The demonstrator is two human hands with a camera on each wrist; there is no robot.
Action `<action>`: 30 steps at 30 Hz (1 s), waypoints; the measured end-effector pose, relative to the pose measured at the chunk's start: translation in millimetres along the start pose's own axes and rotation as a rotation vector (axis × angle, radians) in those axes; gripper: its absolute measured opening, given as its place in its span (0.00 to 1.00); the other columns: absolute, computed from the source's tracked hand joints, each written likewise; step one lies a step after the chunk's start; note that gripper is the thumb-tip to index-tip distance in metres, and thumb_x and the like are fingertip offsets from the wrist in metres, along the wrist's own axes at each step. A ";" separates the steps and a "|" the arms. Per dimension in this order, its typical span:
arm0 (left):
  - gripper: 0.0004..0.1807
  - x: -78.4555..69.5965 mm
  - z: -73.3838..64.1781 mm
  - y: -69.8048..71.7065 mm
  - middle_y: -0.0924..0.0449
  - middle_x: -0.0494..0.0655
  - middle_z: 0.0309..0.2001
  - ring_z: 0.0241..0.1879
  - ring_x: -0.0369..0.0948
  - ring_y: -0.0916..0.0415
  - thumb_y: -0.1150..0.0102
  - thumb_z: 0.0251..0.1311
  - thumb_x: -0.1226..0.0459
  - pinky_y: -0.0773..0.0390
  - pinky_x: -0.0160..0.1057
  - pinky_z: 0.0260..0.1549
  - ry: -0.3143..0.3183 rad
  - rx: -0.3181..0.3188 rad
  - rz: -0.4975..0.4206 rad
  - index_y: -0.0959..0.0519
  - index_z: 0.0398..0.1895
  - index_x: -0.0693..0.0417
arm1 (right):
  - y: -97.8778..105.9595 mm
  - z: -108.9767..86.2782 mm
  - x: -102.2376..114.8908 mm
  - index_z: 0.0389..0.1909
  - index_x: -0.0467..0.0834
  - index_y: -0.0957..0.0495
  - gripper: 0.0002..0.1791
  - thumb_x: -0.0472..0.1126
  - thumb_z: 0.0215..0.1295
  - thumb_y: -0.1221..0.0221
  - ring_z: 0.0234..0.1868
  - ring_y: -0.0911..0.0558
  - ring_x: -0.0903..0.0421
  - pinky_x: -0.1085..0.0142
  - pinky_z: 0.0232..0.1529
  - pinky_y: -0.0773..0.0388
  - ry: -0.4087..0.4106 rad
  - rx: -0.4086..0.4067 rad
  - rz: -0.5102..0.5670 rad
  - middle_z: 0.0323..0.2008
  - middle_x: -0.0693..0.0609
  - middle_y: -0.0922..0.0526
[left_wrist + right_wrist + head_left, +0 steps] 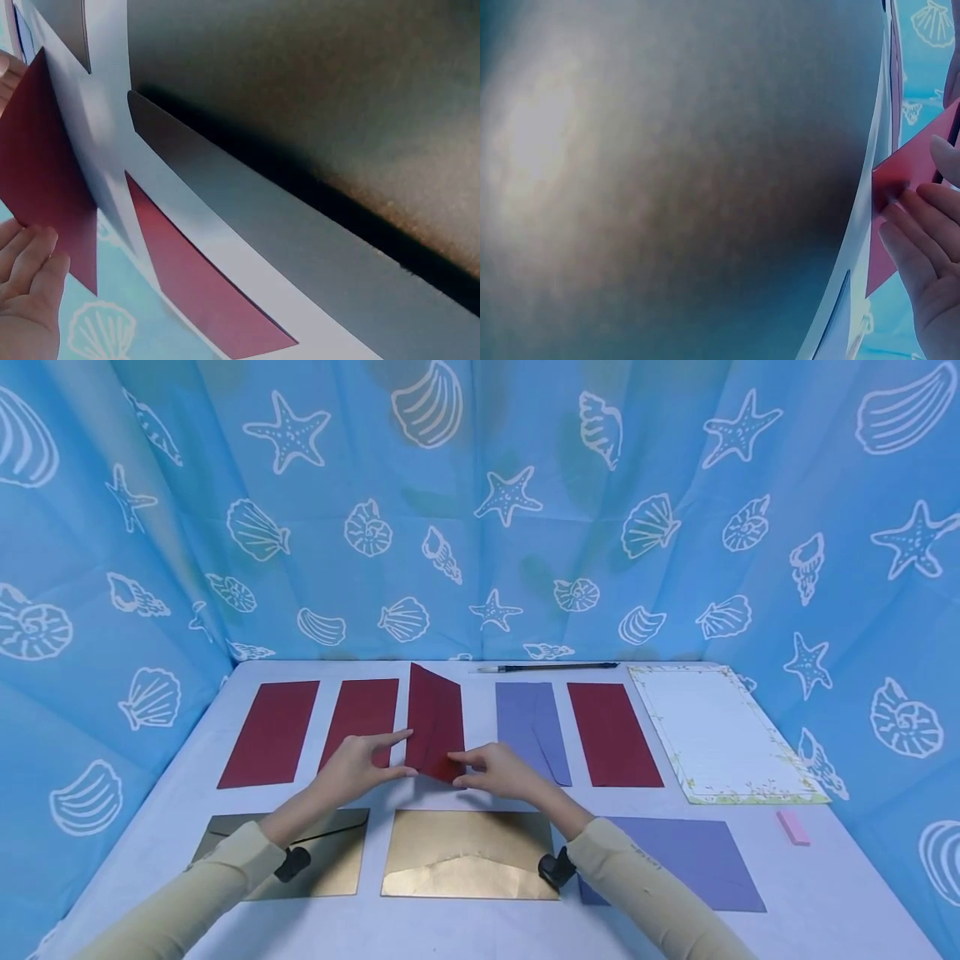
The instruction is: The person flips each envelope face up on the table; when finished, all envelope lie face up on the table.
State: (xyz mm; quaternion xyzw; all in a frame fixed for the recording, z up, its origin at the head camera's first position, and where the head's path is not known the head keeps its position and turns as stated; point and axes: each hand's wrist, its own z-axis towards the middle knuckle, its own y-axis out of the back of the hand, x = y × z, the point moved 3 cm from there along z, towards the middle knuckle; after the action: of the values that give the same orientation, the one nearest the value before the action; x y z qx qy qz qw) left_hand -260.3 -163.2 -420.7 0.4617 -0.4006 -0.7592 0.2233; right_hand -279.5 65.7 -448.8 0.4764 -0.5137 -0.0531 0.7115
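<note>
Both hands hold a red envelope [437,714] raised on its edge above the table, its flap side facing me. My left hand [360,764] grips its left edge between thumb and fingers, and in the left wrist view the fingers [45,247] lie against its red face [45,165]. At the lower right corner my right hand [498,770] pinches the paper, index finger on the front. The right wrist view shows that hand [930,262] with its fingertips on the envelope [889,184]. Another red envelope [363,714] lies flat just left of it.
More envelopes lie in the back row: red [268,735], purple [528,718] and red [615,735]. Gold envelopes [322,864] [465,852] and a purple one [690,860] lie under the forearms. A brush [558,667], bordered paper [723,735] and pink eraser [792,828] lie around.
</note>
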 end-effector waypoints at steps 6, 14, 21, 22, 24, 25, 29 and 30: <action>0.36 3.1 3.3 -2.5 0.34 0.42 0.11 0.12 0.34 0.50 0.26 0.48 0.53 0.41 0.31 0.13 0.020 0.046 0.016 0.24 0.62 0.53 | 2.5 -2.0 -3.8 0.61 0.42 0.25 0.25 0.42 0.63 0.35 0.51 0.20 0.54 0.65 0.45 0.23 -0.010 0.007 -0.012 0.55 0.45 0.20; 0.36 9.1 9.7 -8.5 0.42 0.44 0.11 0.13 0.35 0.51 0.25 0.47 0.51 0.43 0.31 0.13 0.053 0.121 0.037 0.23 0.61 0.50 | 7.3 -6.1 -7.6 0.60 0.40 0.24 0.25 0.41 0.63 0.36 0.54 0.21 0.51 0.61 0.49 0.22 -0.003 0.008 0.002 0.56 0.44 0.21; 0.37 10.9 13.2 -15.4 0.40 0.41 0.11 0.13 0.35 0.45 0.27 0.47 0.49 0.41 0.31 0.13 0.052 0.185 0.091 0.24 0.62 0.50 | 9.8 -8.7 -9.9 0.60 0.39 0.24 0.25 0.41 0.63 0.36 0.56 0.22 0.50 0.59 0.52 0.23 -0.016 -0.005 -0.019 0.56 0.44 0.21; 0.37 11.1 13.5 -16.4 0.38 0.41 0.11 0.13 0.35 0.43 0.27 0.47 0.49 0.39 0.31 0.14 0.051 0.193 0.101 0.24 0.62 0.50 | 10.0 -8.9 -10.2 0.60 0.39 0.24 0.25 0.41 0.62 0.36 0.57 0.22 0.50 0.58 0.53 0.23 -0.020 -0.006 -0.020 0.56 0.44 0.21; 0.37 11.2 14.0 -18.0 0.35 0.41 0.12 0.14 0.35 0.40 0.27 0.47 0.49 0.37 0.31 0.14 0.050 0.206 0.111 0.24 0.62 0.51 | 10.4 -9.1 -10.9 0.60 0.39 0.24 0.25 0.40 0.62 0.35 0.57 0.22 0.50 0.59 0.53 0.23 -0.024 -0.008 -0.021 0.56 0.44 0.21; 0.37 11.5 14.2 -18.8 0.34 0.41 0.12 0.15 0.35 0.39 0.27 0.47 0.49 0.36 0.31 0.15 0.049 0.212 0.116 0.24 0.62 0.51 | 10.5 -9.3 -11.3 0.60 0.39 0.24 0.25 0.40 0.62 0.35 0.56 0.22 0.50 0.60 0.51 0.23 -0.027 -0.009 -0.019 0.56 0.44 0.21; 0.37 11.9 14.7 -20.5 0.33 0.40 0.12 0.15 0.35 0.37 0.26 0.47 0.50 0.35 0.31 0.15 0.046 0.218 0.125 0.24 0.62 0.52 | 10.9 -10.0 -11.7 0.60 0.39 0.24 0.24 0.40 0.62 0.35 0.54 0.21 0.52 0.65 0.42 0.25 -0.033 -0.010 -0.025 0.56 0.44 0.21; 0.37 11.9 14.9 -20.8 0.33 0.40 0.12 0.15 0.35 0.37 0.26 0.47 0.50 0.35 0.31 0.15 0.045 0.219 0.126 0.24 0.62 0.52 | 11.1 -10.2 -11.7 0.60 0.39 0.24 0.25 0.41 0.63 0.36 0.53 0.21 0.53 0.65 0.40 0.25 -0.035 -0.010 -0.027 0.56 0.44 0.21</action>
State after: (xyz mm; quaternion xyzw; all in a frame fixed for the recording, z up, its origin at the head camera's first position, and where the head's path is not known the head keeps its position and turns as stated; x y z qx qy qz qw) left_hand -278.5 -153.6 -440.0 0.4743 -0.5041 -0.6849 0.2279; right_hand -281.5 84.6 -448.8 0.4787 -0.5193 -0.0733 0.7041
